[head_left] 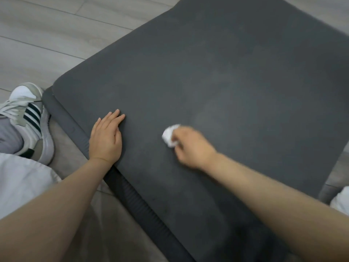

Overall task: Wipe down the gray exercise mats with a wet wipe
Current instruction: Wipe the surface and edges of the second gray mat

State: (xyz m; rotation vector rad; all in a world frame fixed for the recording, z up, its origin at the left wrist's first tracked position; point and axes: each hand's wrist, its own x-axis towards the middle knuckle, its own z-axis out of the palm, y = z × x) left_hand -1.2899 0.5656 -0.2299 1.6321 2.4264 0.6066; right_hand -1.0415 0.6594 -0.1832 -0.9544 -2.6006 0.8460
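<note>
A dark gray exercise mat (217, 72) fills most of the view, lying on top of a second gray mat (132, 193) whose ribbed edge shows along the left. My left hand (105, 137) lies flat on the top mat near its left edge, fingers straight. My right hand (192, 146) is blurred and grips a crumpled white wet wipe (170, 136), which it holds against the mat's surface near the middle.
Light wood-look floor (56, 35) surrounds the mats at the upper left. My foot in a white and gray striped sneaker (32, 121) stands just left of the mats. White clothing (20, 182) shows at the lower left and a bit at the right edge.
</note>
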